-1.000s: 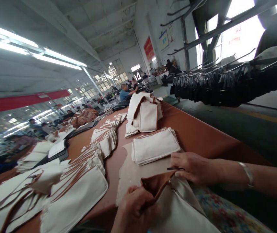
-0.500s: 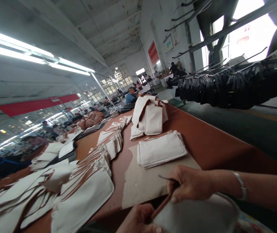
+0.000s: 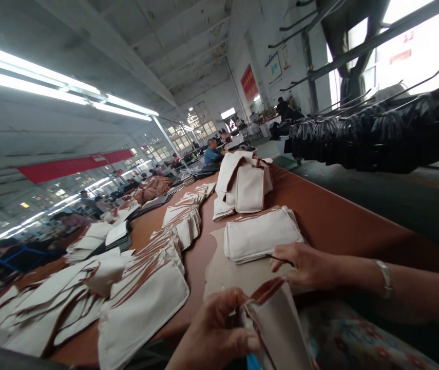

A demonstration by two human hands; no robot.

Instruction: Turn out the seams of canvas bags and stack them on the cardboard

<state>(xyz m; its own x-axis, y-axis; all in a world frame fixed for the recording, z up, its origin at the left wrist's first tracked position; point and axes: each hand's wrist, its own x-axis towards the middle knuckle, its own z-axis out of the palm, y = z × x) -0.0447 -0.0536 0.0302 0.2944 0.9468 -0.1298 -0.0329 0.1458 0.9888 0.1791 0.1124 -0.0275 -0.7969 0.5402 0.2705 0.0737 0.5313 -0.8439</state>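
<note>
My left hand [image 3: 223, 326] is closed on the edge of an off-white bag panel [image 3: 284, 329] with brown trim, which stands folded or partly open with its brown inner side [image 3: 267, 290] showing at the top. Just above it, my right hand [image 3: 300, 264] grips a thin dark metal tool [image 3: 281, 259]; its exact kind is hard to make out. The right fingers are near the panel's top edge, and I cannot tell whether they touch it. Beyond that hand, a neat stack of off-white panels [image 3: 261, 236] lies on a sheet of cardboard [image 3: 219, 272].
Fanned rows of off-white panels [image 3: 146, 308] cover the left of the brown table [image 3: 338, 216]. A heap of off-white pieces [image 3: 250, 187] sits farther back. To the right, black items hang from a rack [image 3: 361, 144]. Other people work in the background, one in blue [image 3: 212, 152].
The panel has turned from lying broad side up to standing folded, its brown inside now visible. My right hand has moved off its trimmed edge, up and away from my left hand, still holding the tool.
</note>
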